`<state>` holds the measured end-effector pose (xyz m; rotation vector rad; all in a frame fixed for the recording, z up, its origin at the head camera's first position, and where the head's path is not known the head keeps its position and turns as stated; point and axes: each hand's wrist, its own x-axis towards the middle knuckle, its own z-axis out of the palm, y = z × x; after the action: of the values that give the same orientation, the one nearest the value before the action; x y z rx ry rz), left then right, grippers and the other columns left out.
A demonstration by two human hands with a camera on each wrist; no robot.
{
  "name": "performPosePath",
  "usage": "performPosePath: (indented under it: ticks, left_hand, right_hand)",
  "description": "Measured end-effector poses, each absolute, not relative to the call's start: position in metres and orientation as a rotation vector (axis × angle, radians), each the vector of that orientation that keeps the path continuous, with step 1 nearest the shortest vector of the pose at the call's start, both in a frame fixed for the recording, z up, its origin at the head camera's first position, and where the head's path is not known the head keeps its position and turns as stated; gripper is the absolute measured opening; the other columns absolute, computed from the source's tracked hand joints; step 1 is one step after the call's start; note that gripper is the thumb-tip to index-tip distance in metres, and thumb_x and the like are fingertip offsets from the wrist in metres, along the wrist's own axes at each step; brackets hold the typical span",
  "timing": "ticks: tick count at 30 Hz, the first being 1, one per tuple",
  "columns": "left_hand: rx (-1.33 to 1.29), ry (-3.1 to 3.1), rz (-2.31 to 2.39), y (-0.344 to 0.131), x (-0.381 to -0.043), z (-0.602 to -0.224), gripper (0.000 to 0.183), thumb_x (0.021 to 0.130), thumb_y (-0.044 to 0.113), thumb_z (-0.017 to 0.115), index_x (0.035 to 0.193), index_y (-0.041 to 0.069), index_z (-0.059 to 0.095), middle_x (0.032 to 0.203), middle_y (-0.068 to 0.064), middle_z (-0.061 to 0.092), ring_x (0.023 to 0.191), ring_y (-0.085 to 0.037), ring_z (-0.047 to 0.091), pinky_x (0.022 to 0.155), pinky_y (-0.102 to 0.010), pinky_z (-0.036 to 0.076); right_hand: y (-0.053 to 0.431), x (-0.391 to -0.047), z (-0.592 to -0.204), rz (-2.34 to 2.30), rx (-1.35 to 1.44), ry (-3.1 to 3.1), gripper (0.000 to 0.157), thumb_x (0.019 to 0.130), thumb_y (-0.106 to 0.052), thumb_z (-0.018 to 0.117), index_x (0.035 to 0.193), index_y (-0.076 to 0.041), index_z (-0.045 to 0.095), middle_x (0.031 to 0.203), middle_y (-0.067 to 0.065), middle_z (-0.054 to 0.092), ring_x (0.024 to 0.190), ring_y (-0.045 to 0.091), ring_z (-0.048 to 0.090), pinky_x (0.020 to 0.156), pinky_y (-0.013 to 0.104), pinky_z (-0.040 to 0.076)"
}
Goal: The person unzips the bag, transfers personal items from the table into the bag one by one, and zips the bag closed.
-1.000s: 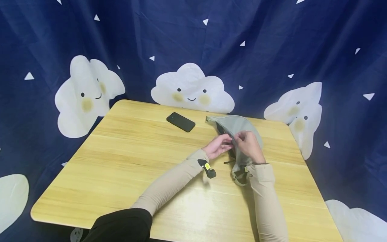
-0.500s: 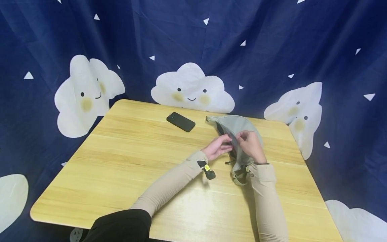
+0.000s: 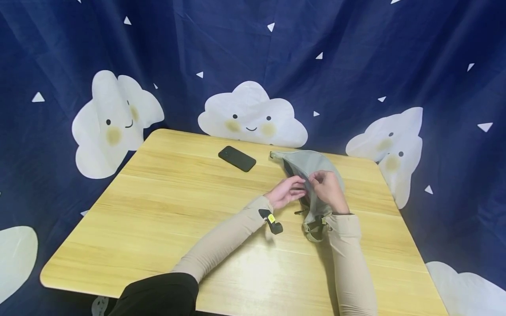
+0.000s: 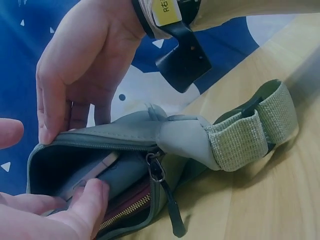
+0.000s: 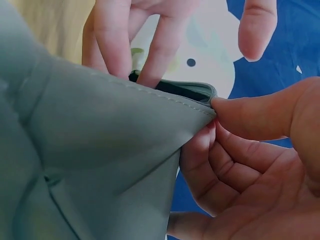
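Observation:
A grey-green waist bag (image 3: 312,160) lies toward the right of the table with its zip undone. My right hand (image 3: 328,188) pinches the rim of its opening between thumb and fingers. Fingers of my left hand (image 3: 285,192) dip into the opening, the thumb held apart in the right wrist view. In the left wrist view they touch a slim item with a pale edge (image 4: 95,172) inside. Beside that item shows a dark red piece with a gold-toothed zip (image 4: 127,211). The bag's zip pull (image 4: 175,217) hangs at the near end of the opening.
A black phone (image 3: 237,158) lies on the wooden table (image 3: 178,184), left of the bag. The bag's webbing strap (image 4: 240,140) loops toward the person. A blue cloud-print curtain (image 3: 253,44) hangs behind the table.
Little differs. The right hand shifts slightly to the right with the bag's rim and then stays there. The left fingers keep to the opening.

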<state>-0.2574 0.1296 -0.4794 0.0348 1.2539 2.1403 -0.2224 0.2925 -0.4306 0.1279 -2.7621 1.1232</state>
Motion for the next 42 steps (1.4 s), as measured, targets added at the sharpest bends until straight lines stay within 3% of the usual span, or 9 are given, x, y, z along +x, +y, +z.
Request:
performPosePath:
  ticks: [13, 36, 42]
  left_hand:
    - [0.042, 1.229, 2.149, 0.128, -0.258, -0.476, 0.014, 0.103, 0.021, 0.048, 0.104, 0.013, 0.060, 0.106, -0.008, 0.058, 0.104, -0.022, 0.062, 0.124, -0.042, 0.041]
    - [0.061, 1.158, 2.125, 0.131, -0.260, -0.473, 0.009, 0.100, 0.026, 0.055, 0.102, 0.021, 0.062, 0.109, -0.003, 0.061, 0.099, -0.015, 0.061, 0.123, -0.042, 0.041]
    - [0.038, 1.191, 2.115, 0.128, -0.260, -0.475, 0.013, 0.101, 0.022, 0.053, 0.108, 0.013, 0.058, 0.115, -0.011, 0.060, 0.109, -0.025, 0.063, 0.123, -0.044, 0.041]
  right_hand:
    - [0.290, -0.221, -0.428, 1.124, 0.121, -2.773, 0.019, 0.099, -0.006, 0.058, 0.100, 0.007, 0.072, 0.090, 0.022, 0.074, 0.073, 0.020, 0.059, 0.067, 0.025, 0.048]
    - [0.290, -0.220, -0.430, 1.137, 0.102, -2.770, 0.019, 0.100, -0.006, 0.057, 0.099, 0.008, 0.071, 0.089, 0.022, 0.073, 0.074, 0.021, 0.060, 0.067, 0.025, 0.048]
    - [0.292, -0.221, -0.428, 1.122, 0.091, -2.770, 0.018, 0.100, -0.005, 0.058, 0.099, 0.007, 0.071, 0.089, 0.022, 0.073, 0.073, 0.019, 0.059, 0.066, 0.024, 0.047]
